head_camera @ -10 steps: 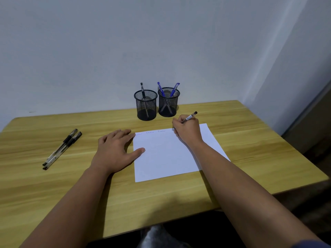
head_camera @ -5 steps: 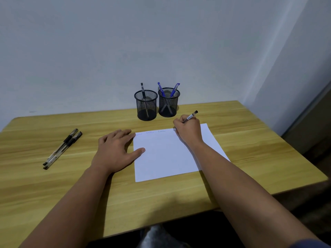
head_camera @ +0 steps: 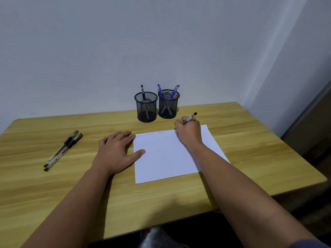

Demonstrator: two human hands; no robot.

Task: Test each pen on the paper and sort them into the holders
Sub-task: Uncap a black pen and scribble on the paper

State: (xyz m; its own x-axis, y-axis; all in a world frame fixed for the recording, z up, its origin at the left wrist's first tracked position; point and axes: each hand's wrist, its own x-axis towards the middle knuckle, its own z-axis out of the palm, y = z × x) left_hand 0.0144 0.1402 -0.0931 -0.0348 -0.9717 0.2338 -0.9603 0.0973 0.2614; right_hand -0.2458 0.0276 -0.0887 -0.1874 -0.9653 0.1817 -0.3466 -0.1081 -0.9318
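A white sheet of paper (head_camera: pixel 166 158) lies on the wooden table (head_camera: pixel 250 140), with three faint scribbles along its top edge. My right hand (head_camera: pixel 189 132) grips a black-capped pen (head_camera: pixel 190 118) at the sheet's top right, tip down on the paper. My left hand (head_camera: pixel 115 152) rests flat on the table, thumb and fingertips pressing the paper's left edge. Two black mesh holders stand at the back: the left holder (head_camera: pixel 146 109) has one black pen, the right holder (head_camera: pixel 168 104) has two blue pens. Two black pens (head_camera: pixel 62 151) lie side by side at the left.
A white wall rises directly behind the holders. The table's right edge drops off near a dark doorway area (head_camera: pixel 313 122). My knee (head_camera: pixel 155 237) shows below the table's front edge.
My right hand with the pen has shifted very slightly along the top of the paper. My left hand and everything else stay where they were.
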